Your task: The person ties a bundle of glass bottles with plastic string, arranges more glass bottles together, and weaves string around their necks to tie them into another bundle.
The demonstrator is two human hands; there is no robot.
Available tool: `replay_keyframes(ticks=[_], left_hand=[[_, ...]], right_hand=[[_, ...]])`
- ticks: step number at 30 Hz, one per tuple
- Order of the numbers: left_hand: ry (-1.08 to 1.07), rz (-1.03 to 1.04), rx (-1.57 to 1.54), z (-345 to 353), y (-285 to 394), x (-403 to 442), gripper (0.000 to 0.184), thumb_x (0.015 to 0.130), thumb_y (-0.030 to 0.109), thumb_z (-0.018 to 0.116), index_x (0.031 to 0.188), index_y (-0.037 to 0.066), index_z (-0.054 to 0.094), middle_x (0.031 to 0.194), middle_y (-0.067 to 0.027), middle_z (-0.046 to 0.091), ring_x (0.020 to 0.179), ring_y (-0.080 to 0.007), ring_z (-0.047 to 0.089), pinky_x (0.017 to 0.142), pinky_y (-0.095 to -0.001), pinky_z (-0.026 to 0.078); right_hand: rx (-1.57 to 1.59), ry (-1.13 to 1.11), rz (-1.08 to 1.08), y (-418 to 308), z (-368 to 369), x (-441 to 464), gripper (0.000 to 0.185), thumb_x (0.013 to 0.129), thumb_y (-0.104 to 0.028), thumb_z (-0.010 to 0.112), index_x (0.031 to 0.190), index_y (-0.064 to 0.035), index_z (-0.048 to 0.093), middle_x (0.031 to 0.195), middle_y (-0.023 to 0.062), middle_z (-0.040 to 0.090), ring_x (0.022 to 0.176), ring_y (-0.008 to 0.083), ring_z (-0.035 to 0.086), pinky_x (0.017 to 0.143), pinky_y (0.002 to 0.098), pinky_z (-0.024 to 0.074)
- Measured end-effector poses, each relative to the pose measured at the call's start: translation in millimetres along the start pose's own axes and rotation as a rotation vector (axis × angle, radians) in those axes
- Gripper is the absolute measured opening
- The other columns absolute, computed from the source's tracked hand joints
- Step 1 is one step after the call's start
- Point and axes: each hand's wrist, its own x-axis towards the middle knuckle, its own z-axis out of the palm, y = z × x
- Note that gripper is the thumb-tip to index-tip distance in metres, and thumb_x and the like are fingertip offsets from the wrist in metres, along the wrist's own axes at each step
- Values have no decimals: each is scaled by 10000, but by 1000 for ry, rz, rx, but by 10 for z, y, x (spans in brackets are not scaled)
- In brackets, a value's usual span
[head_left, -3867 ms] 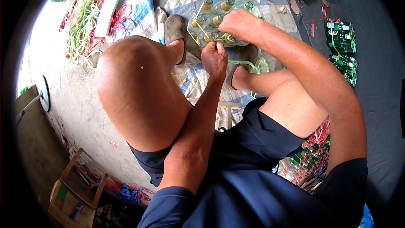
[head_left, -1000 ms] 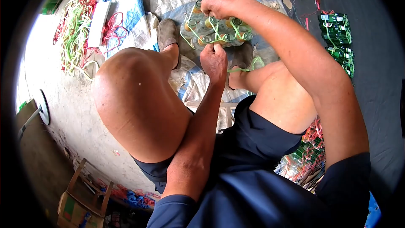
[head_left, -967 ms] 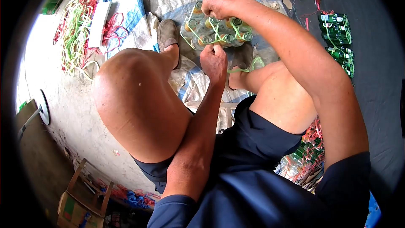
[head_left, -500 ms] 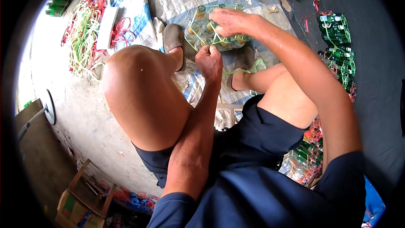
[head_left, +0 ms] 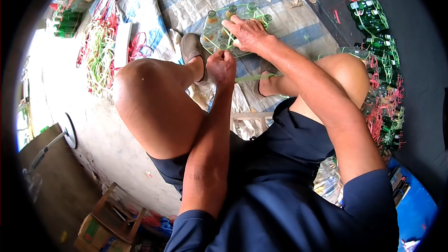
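Note:
A cluster of clear glass bottles point(head_left: 212, 18) stands upright between my feet, with a thin green plastic strap point(head_left: 242, 5) running around and across the necks. My left hand point(head_left: 221, 66) is a closed fist at the near edge of the cluster, gripping the strap, whose loose tail trails right beneath it. Over the bottle tops, my right hand point(head_left: 249, 33) reaches in from the right with thumb and fingers apart, touching or just above the strap and necks. That hand covers several bottles in the middle.
Striped sheeting point(head_left: 303, 35) covers the floor. Loose green and red straps point(head_left: 100, 60) lie at left beside a white board point(head_left: 122, 44). More bottles lie at the top, and strapped green bottle bundles point(head_left: 373, 18) line the right. A wooden stool frame point(head_left: 114, 210) is at lower left.
My right hand has shifted left over the bottles and its fingers have spread. My left fist stays by the near edge. My right knee has swung outward, and the view has shifted slightly.

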Motion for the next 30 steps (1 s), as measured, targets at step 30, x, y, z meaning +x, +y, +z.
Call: replay_keyframes(ticks=[30], left_hand=[[-421,397,787,-313,680,806,200,805,228,636,837,99,785,821,-213,716,793,-418,708,741,-508,565]], right_hand=[[207,-40,99,43,31,-31,519,847,-1,643,1327,-169,539,1563,124,456,1392,325,502,1153,521,347]])
